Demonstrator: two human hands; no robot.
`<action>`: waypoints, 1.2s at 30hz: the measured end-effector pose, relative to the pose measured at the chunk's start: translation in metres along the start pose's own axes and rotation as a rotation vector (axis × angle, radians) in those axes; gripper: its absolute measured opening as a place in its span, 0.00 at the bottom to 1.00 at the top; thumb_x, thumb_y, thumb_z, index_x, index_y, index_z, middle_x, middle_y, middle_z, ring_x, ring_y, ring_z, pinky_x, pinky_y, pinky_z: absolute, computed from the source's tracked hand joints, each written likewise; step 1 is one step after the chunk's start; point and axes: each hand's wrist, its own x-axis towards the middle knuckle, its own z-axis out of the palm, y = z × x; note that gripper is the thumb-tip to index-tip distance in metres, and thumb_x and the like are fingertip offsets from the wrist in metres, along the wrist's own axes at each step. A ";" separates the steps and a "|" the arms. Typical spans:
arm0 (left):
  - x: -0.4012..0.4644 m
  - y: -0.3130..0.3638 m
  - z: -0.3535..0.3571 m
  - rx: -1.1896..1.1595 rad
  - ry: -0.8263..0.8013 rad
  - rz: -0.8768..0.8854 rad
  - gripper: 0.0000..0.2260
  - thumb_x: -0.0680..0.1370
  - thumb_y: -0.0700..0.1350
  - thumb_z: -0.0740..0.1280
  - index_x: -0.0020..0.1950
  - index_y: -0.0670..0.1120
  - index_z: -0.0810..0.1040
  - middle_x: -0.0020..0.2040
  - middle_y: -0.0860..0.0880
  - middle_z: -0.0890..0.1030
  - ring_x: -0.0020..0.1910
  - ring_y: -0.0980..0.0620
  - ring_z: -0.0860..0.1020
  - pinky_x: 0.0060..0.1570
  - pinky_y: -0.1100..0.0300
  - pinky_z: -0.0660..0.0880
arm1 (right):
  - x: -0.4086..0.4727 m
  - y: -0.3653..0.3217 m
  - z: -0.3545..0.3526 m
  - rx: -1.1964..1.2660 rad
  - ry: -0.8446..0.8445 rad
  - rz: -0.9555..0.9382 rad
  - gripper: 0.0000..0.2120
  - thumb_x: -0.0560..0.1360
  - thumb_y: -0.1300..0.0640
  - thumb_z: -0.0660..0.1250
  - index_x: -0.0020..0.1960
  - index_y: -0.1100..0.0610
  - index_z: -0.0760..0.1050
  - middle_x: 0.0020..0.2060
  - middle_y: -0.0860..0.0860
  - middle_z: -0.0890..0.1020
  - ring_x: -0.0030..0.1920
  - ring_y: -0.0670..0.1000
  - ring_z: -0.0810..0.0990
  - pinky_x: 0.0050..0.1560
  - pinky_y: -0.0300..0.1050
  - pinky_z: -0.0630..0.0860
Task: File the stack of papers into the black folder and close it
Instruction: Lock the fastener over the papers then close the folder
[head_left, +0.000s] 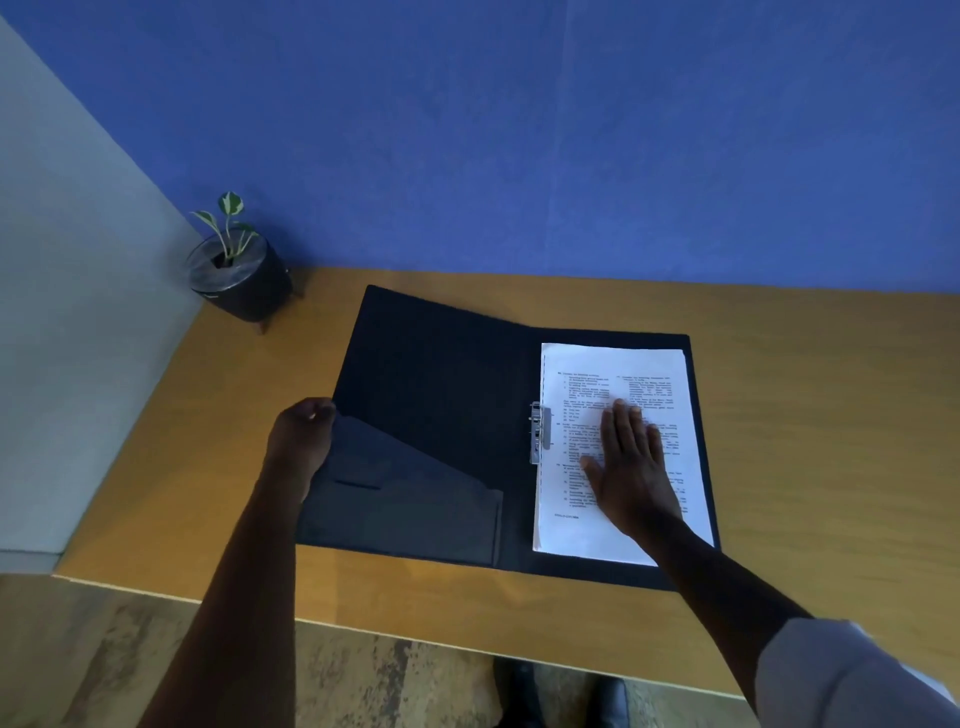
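The black folder (441, 384) lies open and flat on the wooden desk. A stack of printed white papers (587, 374) rests on its right half, its left edge tucked under a silver clip (537, 434) by the spine. My right hand (631, 462) lies flat on the papers, fingers spread. My left hand (304, 439) grips the outer left edge of the folder's left cover, just above the inner pocket (410, 509).
A small potted plant in a dark pot (236, 270) stands at the desk's far left corner. The wooden desk (805, 415) meets a blue wall behind. The desk's near edge runs in front of me, with patterned floor and dark shoes below.
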 end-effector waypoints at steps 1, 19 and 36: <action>-0.002 0.013 0.002 0.023 0.019 0.040 0.13 0.82 0.49 0.61 0.61 0.46 0.80 0.55 0.46 0.80 0.50 0.45 0.77 0.48 0.53 0.73 | 0.000 0.000 0.000 0.001 -0.001 0.001 0.37 0.82 0.40 0.46 0.81 0.63 0.47 0.81 0.60 0.48 0.81 0.60 0.45 0.80 0.59 0.47; -0.071 0.111 0.024 0.156 0.046 0.509 0.11 0.82 0.46 0.61 0.57 0.46 0.81 0.35 0.52 0.76 0.31 0.53 0.72 0.31 0.60 0.66 | 0.000 0.001 -0.007 0.050 -0.026 0.023 0.38 0.82 0.38 0.48 0.81 0.61 0.44 0.81 0.58 0.46 0.81 0.60 0.44 0.80 0.59 0.47; -0.162 0.151 0.102 0.327 0.145 0.620 0.23 0.82 0.51 0.60 0.28 0.48 0.64 0.23 0.50 0.67 0.23 0.51 0.66 0.26 0.60 0.56 | -0.029 0.090 -0.042 -0.005 -0.060 0.146 0.40 0.81 0.38 0.53 0.81 0.61 0.43 0.81 0.59 0.47 0.81 0.61 0.46 0.80 0.61 0.46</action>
